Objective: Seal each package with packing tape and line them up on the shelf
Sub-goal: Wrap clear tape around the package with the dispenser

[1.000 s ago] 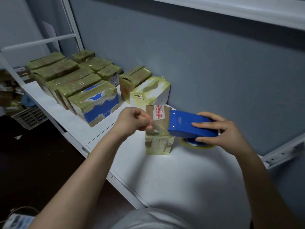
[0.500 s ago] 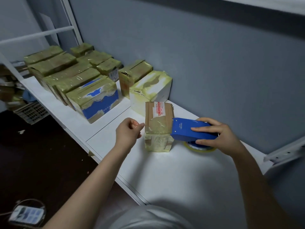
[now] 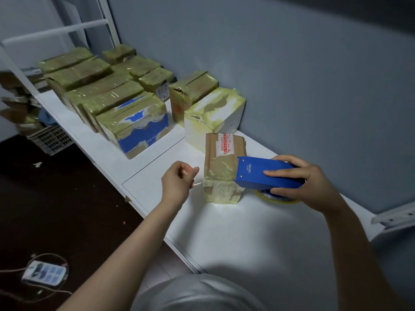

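Broadly, the white shelf [image 3: 258, 232] carries a crowd of taped packages [image 3: 107, 95] toward its far left end, then a white box [image 3: 215, 113], which stands just behind the small brown package [image 3: 221, 173]. The blue tape dispenser [image 3: 258, 173] covers that package's right side with its front edge on the taped top, and the right hand [image 3: 310, 182] grips it. Just left of the package and clear of it, the left hand [image 3: 177, 182] has curled fingers, thumb to forefinger; whether it pinches tape I cannot tell.
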